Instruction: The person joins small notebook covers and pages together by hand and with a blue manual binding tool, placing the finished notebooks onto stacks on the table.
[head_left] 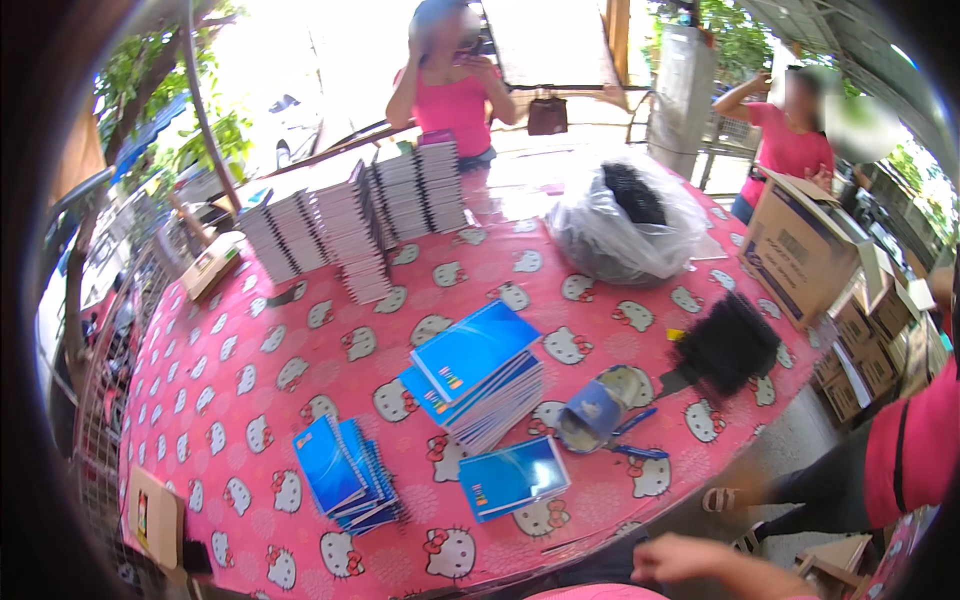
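Right hand enters at 5 o'clock, below the table edge, fingers loosely curled, grip empty. Left hand not in view. Nearest item: small blue notebook pile, flat, covers glossy, just beyond it. Judged step: reaching in; the next move calls for a flat pinch on the top cover.

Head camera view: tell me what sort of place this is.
Probably an open-air or semi-open work area where notebooks are assembled or packed. A table under a pink cartoon-print cloth carries stacks of blue notebooks and spiral-bound pads; cardboard boxes stand alongside, and trees show in daylight behind.
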